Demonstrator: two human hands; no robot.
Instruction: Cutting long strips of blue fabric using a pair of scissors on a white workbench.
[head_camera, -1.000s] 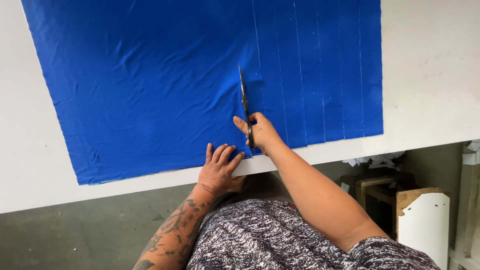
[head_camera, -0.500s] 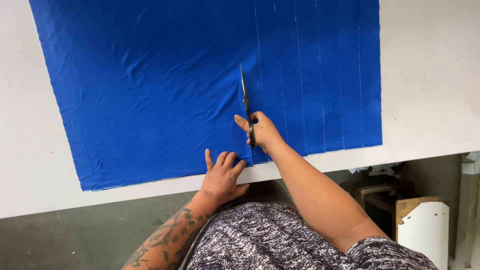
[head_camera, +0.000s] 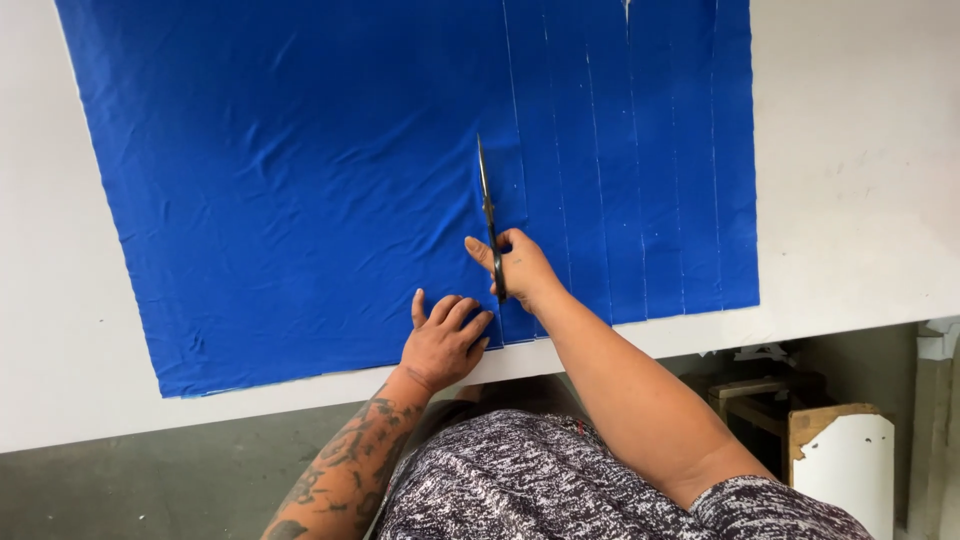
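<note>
From the head camera I look straight down on a white table (head_camera: 860, 200) with a large sheet of blue fabric (head_camera: 300, 200) spread flat across it. My right hand (head_camera: 522, 266) is closed around the handles of a pair of scissors (head_camera: 488, 215), whose dark blades point away from me toward the far side of the table, close together and lying along a cut line in the cloth. The scissors sit a little in from the near edge of the fabric, roughly at its middle from left to right.

My left hand (head_camera: 445, 342) rests palm down on the cloth just left of the cut and nearer to me, fingers spread and flat, gripping nothing, close to the near hem and just beside the right hand without touching it.

To the right of the blades the fabric is already parted into several narrow strips (head_camera: 660, 180) running near to far, with thin pale lines between them; their near ends stop short of the table's near edge. Left of the blades the cloth is one uncut, slightly wrinkled expanse reaching to a slanted left edge, so there is plenty of open fabric on that side. Bare white table frames the cloth on the left, right and along the near edge. Beyond the table's near edge, low at the right, I see a wooden stool (head_camera: 760, 395) and a white board (head_camera: 845, 465) on the floor.
</note>
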